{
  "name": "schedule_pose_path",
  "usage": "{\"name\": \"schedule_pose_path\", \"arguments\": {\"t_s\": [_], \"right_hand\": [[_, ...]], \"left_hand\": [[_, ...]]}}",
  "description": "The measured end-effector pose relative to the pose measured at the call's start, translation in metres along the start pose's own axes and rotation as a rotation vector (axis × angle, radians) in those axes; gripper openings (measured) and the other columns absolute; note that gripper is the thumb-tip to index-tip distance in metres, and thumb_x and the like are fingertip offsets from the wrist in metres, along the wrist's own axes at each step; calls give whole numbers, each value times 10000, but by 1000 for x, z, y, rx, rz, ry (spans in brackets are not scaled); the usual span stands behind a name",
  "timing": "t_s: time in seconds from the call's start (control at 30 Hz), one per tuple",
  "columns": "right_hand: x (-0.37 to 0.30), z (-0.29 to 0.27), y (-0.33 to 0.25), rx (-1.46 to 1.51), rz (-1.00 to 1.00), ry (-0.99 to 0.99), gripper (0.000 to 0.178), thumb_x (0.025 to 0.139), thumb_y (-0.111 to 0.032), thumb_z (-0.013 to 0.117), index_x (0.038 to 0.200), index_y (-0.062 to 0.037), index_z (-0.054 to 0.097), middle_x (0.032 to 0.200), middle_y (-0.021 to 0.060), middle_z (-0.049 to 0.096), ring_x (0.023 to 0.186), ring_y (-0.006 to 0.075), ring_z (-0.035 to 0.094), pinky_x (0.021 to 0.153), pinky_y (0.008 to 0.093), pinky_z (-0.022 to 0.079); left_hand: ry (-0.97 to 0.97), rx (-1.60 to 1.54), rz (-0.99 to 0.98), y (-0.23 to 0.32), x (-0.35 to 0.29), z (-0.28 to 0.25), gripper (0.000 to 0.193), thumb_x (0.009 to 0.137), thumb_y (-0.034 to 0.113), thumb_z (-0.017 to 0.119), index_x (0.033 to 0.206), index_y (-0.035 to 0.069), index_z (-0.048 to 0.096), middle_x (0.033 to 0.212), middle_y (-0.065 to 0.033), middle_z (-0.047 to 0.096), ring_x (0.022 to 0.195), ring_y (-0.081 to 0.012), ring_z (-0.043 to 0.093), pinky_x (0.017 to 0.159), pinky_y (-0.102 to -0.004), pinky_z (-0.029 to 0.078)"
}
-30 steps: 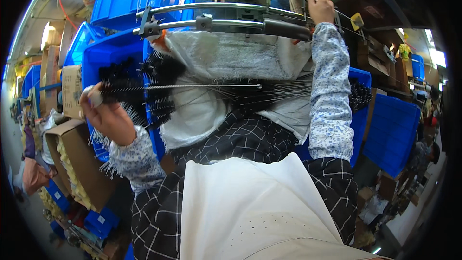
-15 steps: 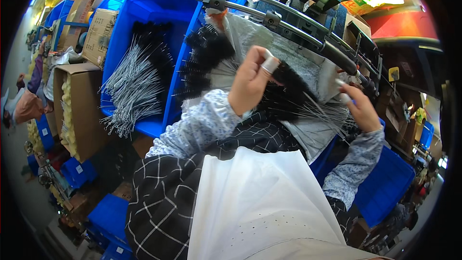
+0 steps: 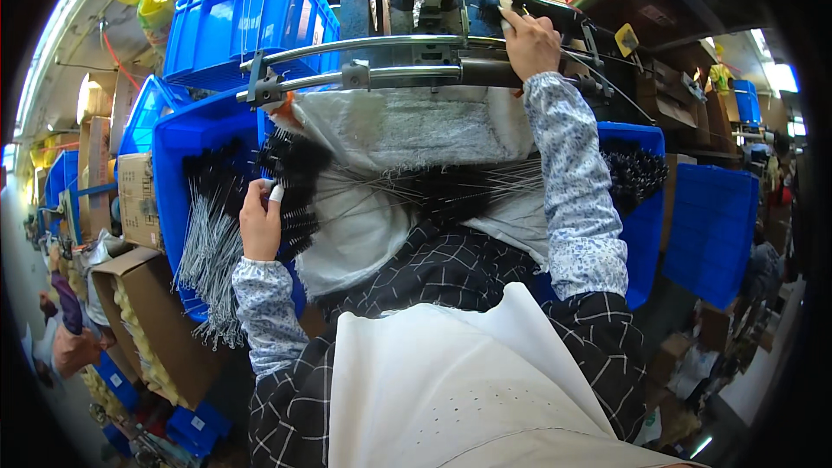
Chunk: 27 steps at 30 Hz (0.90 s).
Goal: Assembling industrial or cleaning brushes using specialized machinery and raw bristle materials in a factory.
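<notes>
My left hand (image 3: 262,224), with white wrapping on a fingertip, is closed at the edge of a pile of black-bristled wire brushes (image 3: 299,165). What its fingers pinch is hidden. Farther away, my right hand (image 3: 530,45) reaches over the metal rails (image 3: 407,75) to the machine (image 3: 425,0). Its fingers pinch a thin wire brush, whose dark bristles (image 3: 490,14) show just left of the fingertips. Across my lap, more wire brushes (image 3: 455,195) lie on whitish cloth (image 3: 355,230), their thin stems fanning out to both sides.
A blue bin (image 3: 173,143) at left holds many brushes with looped wire ends (image 3: 208,251). Another blue crate (image 3: 251,22) stands behind it. At right, a blue bin (image 3: 643,243) holds dark brushes (image 3: 637,175). A cardboard box (image 3: 160,321) sits at the lower left.
My view has turned toward the right. My left hand has gone left from above my lap to the brush pile. My right hand has moved up and away to the machine.
</notes>
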State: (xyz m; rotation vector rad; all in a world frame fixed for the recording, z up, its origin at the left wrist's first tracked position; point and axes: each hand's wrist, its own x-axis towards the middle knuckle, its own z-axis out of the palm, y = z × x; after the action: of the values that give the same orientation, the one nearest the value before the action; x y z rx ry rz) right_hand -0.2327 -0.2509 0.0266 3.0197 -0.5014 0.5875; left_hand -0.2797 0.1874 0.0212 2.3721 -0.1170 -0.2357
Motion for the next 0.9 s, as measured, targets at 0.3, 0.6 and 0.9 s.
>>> {"name": "schedule_pose_path", "arguments": {"t_s": [0.3,0.6,0.9], "right_hand": [[13,8,-8,46,0,-55,229,802,-240,490,1007,-238,594,853,19,615,837,188,487,775,342,349],[17,15,-5,50,-16,-58,265,804,-190,489,1044,-264,575,902,16,604,873,183,472,794,338,336],[28,37,18,-23,-125,-111,398,832,-98,391,1171,-296,449,1218,11,428,1192,198,280,968,511,146]], "left_hand": [[161,-7,18,-4,3,-3,122,831,117,499,879,5,498,720,-73,533,615,-146,483,567,-269,397],[480,-67,194,20,5,-21,164,874,163,440,850,3,465,703,-33,457,637,-122,428,618,-233,377],[751,-517,395,51,-1,-72,184,894,170,381,939,-4,421,883,-135,525,789,-170,509,742,-279,415]]}}
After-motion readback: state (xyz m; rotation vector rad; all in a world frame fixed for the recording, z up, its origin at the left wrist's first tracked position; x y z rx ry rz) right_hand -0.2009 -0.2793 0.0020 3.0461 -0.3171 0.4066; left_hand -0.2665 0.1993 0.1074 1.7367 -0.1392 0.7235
